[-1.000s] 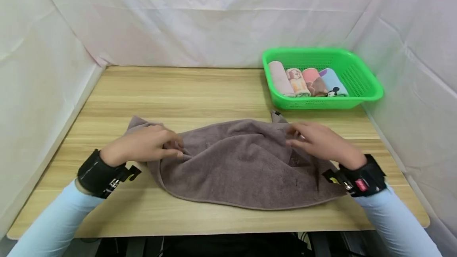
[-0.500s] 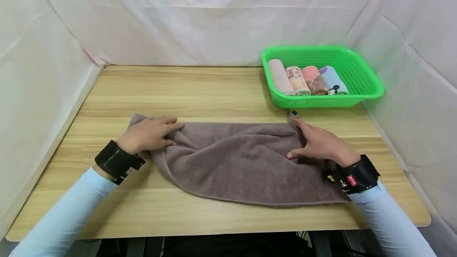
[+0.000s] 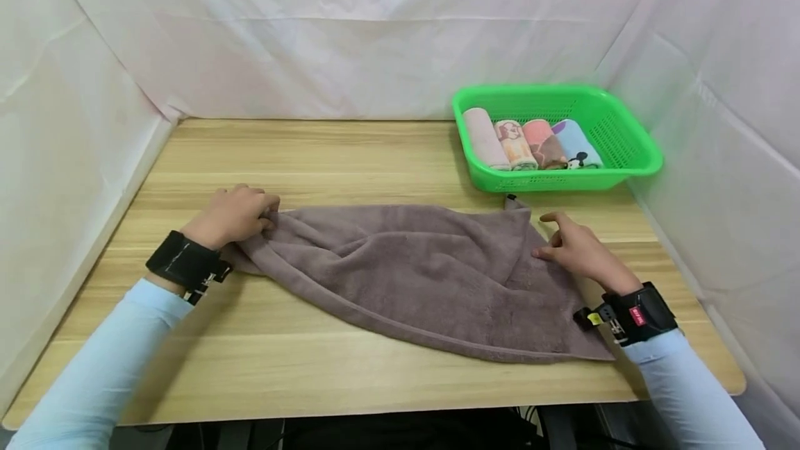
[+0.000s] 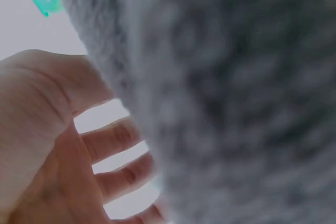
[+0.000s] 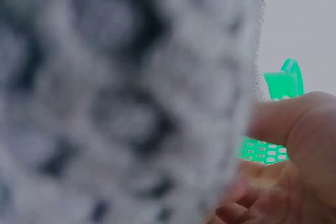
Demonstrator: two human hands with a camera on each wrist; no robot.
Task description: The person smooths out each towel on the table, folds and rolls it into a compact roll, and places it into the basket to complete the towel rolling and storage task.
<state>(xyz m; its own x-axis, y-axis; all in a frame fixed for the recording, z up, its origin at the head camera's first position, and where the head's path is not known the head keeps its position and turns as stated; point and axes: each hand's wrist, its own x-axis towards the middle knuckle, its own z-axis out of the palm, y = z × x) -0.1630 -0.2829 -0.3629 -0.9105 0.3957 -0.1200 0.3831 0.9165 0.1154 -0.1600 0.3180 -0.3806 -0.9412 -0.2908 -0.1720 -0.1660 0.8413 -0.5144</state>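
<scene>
A grey-brown towel [image 3: 400, 276] lies spread across the table, creased, its lower edge curving toward the front. At its left end my left hand [image 3: 234, 215] pinches the edge with bent fingers. In the left wrist view the blurred towel [image 4: 236, 103] covers the fingertips of the left hand [image 4: 68, 129]. By the right edge, my right hand [image 3: 581, 248] pinches the towel with the thumb against a curled finger; the index finger stands out away from the cloth. The right wrist view has the towel [image 5: 121, 98] hiding most fingertips of the right hand [image 5: 294, 150].
A green plastic basket [image 3: 628, 173] stands at the back right of the wooden table [image 3: 300, 158]. Several rolled towels lie in it, among them a pale pink roll [image 3: 486, 139] and a light blue roll [image 3: 578, 144]. White cloth walls [image 3: 312, 54] enclose the table.
My left hand has moved left to the towel's end, and the towel's left part is drawn out. My right hand has shifted slightly right, to the towel's right edge.
</scene>
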